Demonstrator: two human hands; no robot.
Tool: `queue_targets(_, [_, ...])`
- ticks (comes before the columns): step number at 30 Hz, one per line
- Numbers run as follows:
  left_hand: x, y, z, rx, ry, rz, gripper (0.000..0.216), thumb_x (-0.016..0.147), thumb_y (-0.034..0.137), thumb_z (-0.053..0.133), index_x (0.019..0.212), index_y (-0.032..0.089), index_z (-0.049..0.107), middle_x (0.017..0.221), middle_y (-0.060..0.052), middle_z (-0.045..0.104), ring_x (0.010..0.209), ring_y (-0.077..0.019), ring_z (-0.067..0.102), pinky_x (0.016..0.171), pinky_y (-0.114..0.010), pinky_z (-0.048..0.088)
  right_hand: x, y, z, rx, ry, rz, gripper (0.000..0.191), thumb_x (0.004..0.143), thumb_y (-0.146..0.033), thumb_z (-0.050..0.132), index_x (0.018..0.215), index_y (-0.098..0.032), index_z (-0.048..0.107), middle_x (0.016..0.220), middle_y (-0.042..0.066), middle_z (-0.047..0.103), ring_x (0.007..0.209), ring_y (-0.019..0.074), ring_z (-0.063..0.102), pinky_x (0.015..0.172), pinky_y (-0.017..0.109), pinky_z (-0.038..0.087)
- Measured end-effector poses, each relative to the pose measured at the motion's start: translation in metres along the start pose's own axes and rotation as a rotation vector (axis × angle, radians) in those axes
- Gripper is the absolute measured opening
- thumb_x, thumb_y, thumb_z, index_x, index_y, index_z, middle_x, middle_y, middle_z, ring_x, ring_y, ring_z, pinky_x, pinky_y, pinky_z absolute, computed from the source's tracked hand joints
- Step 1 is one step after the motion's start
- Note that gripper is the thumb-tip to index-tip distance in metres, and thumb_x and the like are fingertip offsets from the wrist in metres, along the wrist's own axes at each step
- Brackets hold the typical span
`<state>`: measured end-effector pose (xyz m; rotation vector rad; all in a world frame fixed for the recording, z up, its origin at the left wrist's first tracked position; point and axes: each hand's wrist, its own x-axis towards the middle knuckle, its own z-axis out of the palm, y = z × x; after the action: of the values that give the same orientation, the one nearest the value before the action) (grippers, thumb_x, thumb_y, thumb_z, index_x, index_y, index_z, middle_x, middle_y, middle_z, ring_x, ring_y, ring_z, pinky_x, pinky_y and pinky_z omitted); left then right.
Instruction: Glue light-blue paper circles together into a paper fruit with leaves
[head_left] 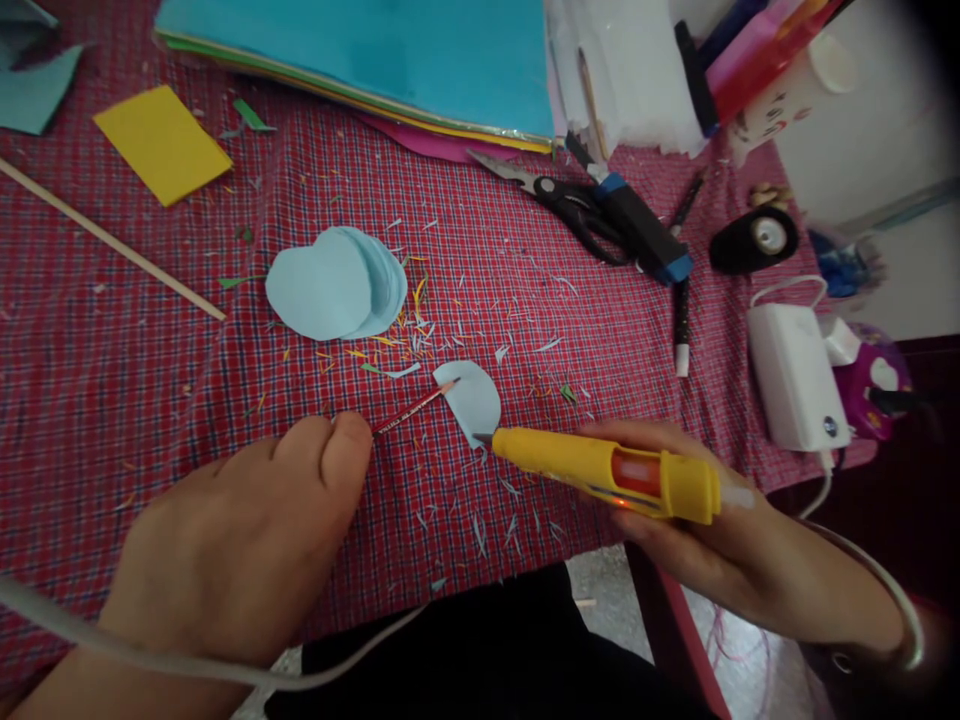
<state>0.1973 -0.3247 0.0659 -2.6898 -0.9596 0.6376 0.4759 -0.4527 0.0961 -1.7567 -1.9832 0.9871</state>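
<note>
My left hand (262, 530) is closed around a thin dark-red pencil (409, 412), its point lying over the upper left part of a light blue paper petal (474, 395). In my right hand (690, 545) is a yellow hot glue gun (585, 462) with a small red light lit. Its nozzle is at the lower edge of that petal; whether it touches the paper I cannot tell. Just up and left, a stack of light blue paper petals (322, 285) lies slightly fanned on the checked tablecloth (495, 310).
Paper snippets litter the cloth. Left lie a wooden stick (112, 240) and a yellow paper square (163, 145); coloured sheets (360, 60) are at the back. Black-handled scissors (559, 195) and a box cutter (637, 225) lie right, near a white box (797, 375). A white cord (187, 665) crosses my left forearm.
</note>
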Motion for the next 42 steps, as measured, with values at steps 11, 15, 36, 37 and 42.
queue_targets(11, [-0.001,-0.004,0.013,-0.071,-0.030,0.021,0.038,0.092,0.009,0.029,0.108,0.024,0.060,0.086,-0.006,0.065,0.059,-0.0228,0.063,0.051,-0.036,0.038,-0.005,0.006,0.002,-0.009,0.100,0.015,0.050,0.090,-0.022,0.054,0.137,-0.027,0.039,0.129,0.010,0.056,0.111,0.0242,0.062,0.092,0.036,0.057])
queue_targets(15, [-0.002,-0.003,0.019,-0.051,0.020,0.016,0.038,0.093,0.011,0.029,0.105,0.024,0.061,0.086,-0.006,0.066,0.059,-0.0252,0.063,0.049,-0.036,0.036,-0.003,0.009,0.002,0.014,0.124,0.040,0.050,0.090,-0.021,0.054,0.137,-0.026,0.039,0.128,0.010,0.056,0.110,0.0232,0.063,0.089,0.034,0.058])
queue_targets(36, [-0.005,-0.009,0.041,-0.056,0.084,0.038,0.033,0.091,0.014,0.034,0.111,0.026,0.057,0.084,-0.003,0.064,0.058,-0.0229,0.062,0.048,-0.036,0.035,-0.011,0.005,0.007,0.052,0.054,0.029,0.045,0.091,-0.021,0.052,0.134,-0.026,0.041,0.129,0.010,0.055,0.106,0.0198,0.064,0.088,0.033,0.059])
queue_targets(37, [-0.005,-0.009,0.041,-0.059,0.101,0.044,0.033,0.091,0.014,0.034,0.110,0.026,0.057,0.082,-0.003,0.063,0.056,-0.0233,0.062,0.046,-0.035,0.034,-0.011,0.004,0.007,0.053,0.054,0.015,0.043,0.090,-0.021,0.052,0.132,-0.026,0.042,0.130,0.010,0.055,0.106,0.0203,0.064,0.088,0.033,0.059])
queue_targets(42, [-0.003,-0.008,0.028,-0.071,0.109,0.064,0.031,0.091,0.011,0.034,0.105,0.024,0.059,0.084,-0.004,0.064,0.055,-0.0231,0.062,0.048,-0.036,0.038,-0.001,-0.001,0.006,0.040,0.046,0.016,0.045,0.089,-0.019,0.053,0.133,-0.026,0.041,0.126,0.010,0.057,0.101,0.0203,0.066,0.084,0.032,0.060])
